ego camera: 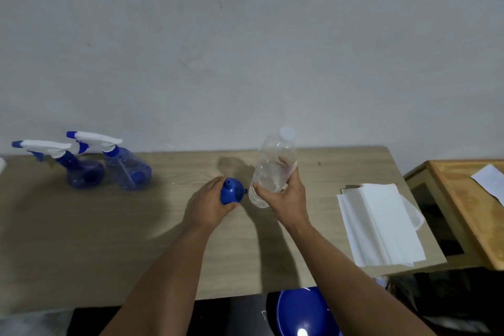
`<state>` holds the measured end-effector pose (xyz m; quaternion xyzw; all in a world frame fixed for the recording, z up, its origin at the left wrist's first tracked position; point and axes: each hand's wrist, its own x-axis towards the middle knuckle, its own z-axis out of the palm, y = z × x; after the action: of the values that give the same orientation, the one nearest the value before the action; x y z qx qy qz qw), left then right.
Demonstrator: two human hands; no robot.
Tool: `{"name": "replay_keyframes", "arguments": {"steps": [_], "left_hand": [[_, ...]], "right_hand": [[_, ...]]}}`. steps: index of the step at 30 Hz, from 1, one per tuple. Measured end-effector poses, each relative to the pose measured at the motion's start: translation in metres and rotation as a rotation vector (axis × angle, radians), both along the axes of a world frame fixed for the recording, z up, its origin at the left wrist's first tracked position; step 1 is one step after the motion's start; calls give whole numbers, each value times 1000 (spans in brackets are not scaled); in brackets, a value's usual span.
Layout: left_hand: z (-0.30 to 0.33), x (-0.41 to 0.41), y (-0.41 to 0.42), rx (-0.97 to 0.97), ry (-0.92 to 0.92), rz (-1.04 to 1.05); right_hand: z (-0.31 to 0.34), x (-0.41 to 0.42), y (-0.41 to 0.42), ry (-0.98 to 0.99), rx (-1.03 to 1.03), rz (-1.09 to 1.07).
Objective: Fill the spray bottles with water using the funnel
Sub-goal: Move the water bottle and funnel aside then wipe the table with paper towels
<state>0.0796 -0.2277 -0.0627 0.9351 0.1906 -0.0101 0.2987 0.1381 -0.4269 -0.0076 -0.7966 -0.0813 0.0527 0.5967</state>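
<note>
wooden table (81,240) carries both spray bottles (109,163) far left, triggers on. left hand (210,207) cups the funnel (231,193); right hand (286,196) grips the water bottle (272,169), still capped, which could slip.

Two bare forearms, no sleeves, hands (212,206) ungloved, no jewellery
</note>
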Motion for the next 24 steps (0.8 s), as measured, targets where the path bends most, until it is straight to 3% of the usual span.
{"name": "replay_keyframes", "arguments": {"steps": [13,24], "left_hand": [[16,48,38,108,-74,-42],[6,72,62,73,-76,-18]], "right_hand": [[5,56,43,-15,-58,3],[-3,95,76,-27,-68,19]]}}
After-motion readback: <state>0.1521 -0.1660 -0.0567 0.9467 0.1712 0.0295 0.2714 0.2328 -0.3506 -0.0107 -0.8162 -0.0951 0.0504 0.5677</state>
